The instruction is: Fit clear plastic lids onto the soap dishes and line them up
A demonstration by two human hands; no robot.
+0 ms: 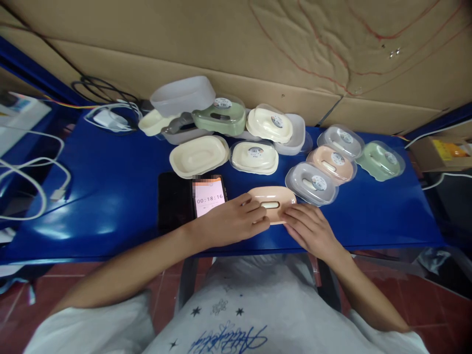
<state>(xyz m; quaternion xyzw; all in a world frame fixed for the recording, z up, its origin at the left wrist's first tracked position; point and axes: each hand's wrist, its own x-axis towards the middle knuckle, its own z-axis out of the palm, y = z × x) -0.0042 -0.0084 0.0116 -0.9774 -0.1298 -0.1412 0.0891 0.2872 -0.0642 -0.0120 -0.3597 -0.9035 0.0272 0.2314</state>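
A blue table (387, 219) spans the view, with labelled, clear-covered boxes toward its back and right, among them a green one (381, 160), a peach one (332, 164) and a grey one (311, 184); these look finished. An uncovered cream tray (199, 156) sits at centre-left and seems not yet done. Near the front edge the person's two hands stand apart: the left hand (239, 221) curls over the left end of a peach lid (275, 193), the right hand (309, 228) lies on its right end; whether thumbs grip below, I cannot tell. That lid, seemingly midway, shows no label or clear cover; its slotted face is up, its long axis running left to right, like its small pale insert (271, 205)
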